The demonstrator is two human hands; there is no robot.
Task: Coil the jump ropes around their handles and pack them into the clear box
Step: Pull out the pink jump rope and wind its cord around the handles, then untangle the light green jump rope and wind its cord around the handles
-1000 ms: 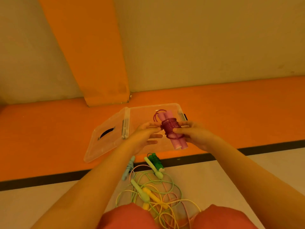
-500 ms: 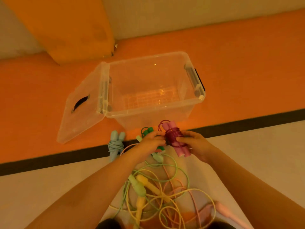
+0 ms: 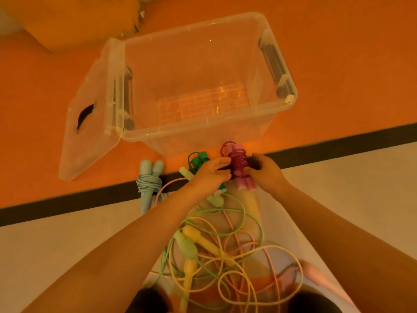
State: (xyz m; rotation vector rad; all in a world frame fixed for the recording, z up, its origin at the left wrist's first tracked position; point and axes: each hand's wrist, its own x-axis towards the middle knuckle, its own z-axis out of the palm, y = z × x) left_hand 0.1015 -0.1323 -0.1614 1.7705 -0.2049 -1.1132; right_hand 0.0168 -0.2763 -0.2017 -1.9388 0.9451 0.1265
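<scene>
The clear box (image 3: 203,123) is standing open on top, nothing inside blocking entry; its lid (image 3: 90,123) is hanging left, tangled ropes (image 3: 216,245) are crowding the near floor.

- Clear plastic box (image 3: 266,114): one, open, nothing inside.
- Clear lid (image 3: 90,123): one, beside the box.
- Coiled jump ropes: three, namely one pink-handled with dark red rope (image 3: 239,168), one blue (image 3: 147,184), one green (image 3: 198,160).
- Loose, tangled ropes on the floor: cords in pale green (image 3: 243,213), yellow (image 3: 279,249) and pink (image 3: 232,224); exact count cannot be told.
- Hands: two, left hand (image 3: 209,175) and right hand (image 3: 266,172).
</scene>
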